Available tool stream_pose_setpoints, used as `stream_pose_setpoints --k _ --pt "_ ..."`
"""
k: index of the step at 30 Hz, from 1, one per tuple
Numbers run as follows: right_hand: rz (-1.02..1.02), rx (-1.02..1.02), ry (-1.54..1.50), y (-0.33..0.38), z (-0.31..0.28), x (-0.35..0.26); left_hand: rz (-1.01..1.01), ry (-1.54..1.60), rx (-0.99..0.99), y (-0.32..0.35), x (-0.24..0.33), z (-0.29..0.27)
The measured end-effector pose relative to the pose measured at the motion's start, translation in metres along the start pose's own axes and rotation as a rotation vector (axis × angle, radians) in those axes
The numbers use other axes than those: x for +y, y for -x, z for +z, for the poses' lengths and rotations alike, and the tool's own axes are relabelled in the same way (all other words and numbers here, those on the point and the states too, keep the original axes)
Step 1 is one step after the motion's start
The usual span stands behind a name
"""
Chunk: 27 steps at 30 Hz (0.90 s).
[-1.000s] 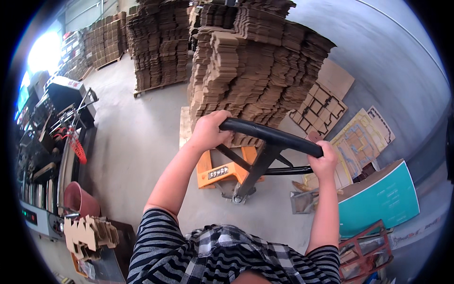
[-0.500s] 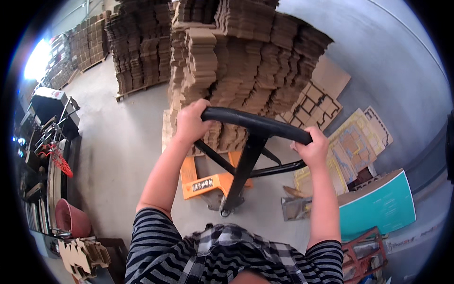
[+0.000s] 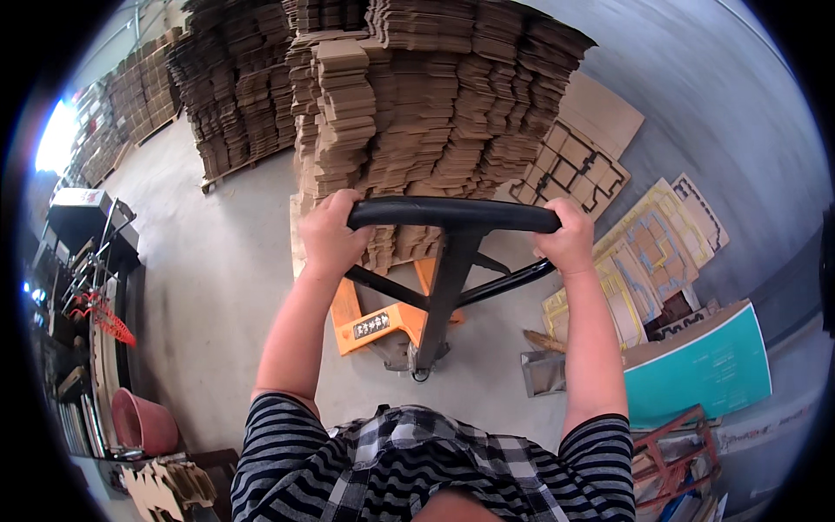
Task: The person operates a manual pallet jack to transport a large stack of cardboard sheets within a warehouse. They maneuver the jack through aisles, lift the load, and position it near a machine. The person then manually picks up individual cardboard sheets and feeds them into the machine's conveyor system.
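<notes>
Both ends of a black pallet jack handle (image 3: 452, 214) are in my grip. My left hand (image 3: 332, 235) is wrapped round its left end, and my right hand (image 3: 570, 235) closes on the right end. Below the handle, a dark shaft runs down to a small wheel near the floor. The orange pallet jack body (image 3: 383, 325) reaches forward to a wooden pallet, its fork tips hidden there. A tall load of flat brown cardboard pieces (image 3: 417, 130) is stacked on that pallet, just beyond the handle.
More cardboard stacks (image 3: 230, 96) stand at the far left. A machine with a red coiled hose (image 3: 111, 320) and a pink bucket (image 3: 143, 421) line the left side. Along the right wall lean cutting-die boards (image 3: 574, 174), a teal panel (image 3: 700, 370) and a red metal frame (image 3: 674, 465).
The handle has swung leftward and turned more level, both my hands moving with it and keeping their grip. The stack and pallet jack appear slightly shifted left in the view.
</notes>
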State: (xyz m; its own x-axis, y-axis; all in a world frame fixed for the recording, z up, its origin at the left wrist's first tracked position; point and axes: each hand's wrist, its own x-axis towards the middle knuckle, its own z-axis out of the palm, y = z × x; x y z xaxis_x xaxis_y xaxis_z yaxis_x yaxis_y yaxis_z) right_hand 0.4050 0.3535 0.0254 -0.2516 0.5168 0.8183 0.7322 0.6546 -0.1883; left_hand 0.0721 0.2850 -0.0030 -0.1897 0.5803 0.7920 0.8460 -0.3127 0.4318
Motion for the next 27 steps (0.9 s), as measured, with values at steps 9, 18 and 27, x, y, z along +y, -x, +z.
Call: stream_pose_setpoints --k 9,18,27 --pt "-0.017 0.022 -0.024 -0.035 0.043 0.035 -0.061 -0.07 -0.07 -0.033 -0.017 0.035" --pt "-0.064 0.019 -0.033 -0.067 0.078 0.064 -0.04 -0.114 -0.055 -0.062 -0.038 0.064" --pt "-0.11 0.032 -0.04 -0.078 0.089 0.077 -0.058 -0.107 -0.031 -0.071 -0.045 0.083"
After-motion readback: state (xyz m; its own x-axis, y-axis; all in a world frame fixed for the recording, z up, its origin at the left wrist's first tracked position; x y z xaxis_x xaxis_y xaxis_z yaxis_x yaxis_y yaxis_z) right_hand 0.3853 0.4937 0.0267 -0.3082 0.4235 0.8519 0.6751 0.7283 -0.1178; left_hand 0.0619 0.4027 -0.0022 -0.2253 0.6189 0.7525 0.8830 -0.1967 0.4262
